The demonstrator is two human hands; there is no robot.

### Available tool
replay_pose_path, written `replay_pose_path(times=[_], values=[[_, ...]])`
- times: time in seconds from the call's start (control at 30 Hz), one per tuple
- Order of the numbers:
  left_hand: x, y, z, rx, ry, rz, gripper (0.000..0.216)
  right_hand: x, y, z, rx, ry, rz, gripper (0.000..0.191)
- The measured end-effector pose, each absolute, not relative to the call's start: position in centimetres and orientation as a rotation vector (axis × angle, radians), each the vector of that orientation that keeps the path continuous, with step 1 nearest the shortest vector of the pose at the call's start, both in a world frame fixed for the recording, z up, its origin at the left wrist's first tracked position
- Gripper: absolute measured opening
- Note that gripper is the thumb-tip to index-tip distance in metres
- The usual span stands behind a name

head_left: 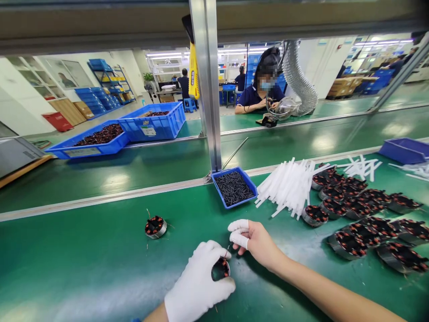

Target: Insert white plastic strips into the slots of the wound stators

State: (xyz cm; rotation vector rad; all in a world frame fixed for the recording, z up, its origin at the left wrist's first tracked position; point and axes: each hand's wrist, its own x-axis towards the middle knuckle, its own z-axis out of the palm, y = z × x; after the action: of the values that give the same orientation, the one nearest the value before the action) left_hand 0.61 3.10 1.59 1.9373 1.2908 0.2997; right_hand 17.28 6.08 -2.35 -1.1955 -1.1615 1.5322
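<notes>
The white-gloved left hand (pixel 203 281) grips a ring-shaped coil part (pixel 225 268) at the green worktop (pixel 83 259), while the right hand (pixel 254 241) curls its white-capped fingers (pixel 238 225) beside a thin wire (pixel 227 252), whether pinching it I cannot tell, near a blue tray (pixel 231 206) of black pieces (pixel 233 188)

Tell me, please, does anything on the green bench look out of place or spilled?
Nothing looks clearly spilled. One wound ring sits alone beyond the left hand, apart from the clustered rings at right, perhaps deliberately.
</notes>
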Motion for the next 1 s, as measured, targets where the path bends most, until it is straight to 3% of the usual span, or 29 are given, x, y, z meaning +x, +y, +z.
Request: replay_pose_path(times=[0.7, 1.0], values=[[0.6, 3.2, 1.2, 2.023, 1.265, 0.314, 0.029, 17.5, 5.9, -2.9, -1.229, -1.537, 1.318, 0.017], [0.4, 3.2, 1.0, 2.007, 1.259, 0.346, 0.033, 19.4, 5.2, -0.3, -1.204, -2.027, 0.847, 0.02]])
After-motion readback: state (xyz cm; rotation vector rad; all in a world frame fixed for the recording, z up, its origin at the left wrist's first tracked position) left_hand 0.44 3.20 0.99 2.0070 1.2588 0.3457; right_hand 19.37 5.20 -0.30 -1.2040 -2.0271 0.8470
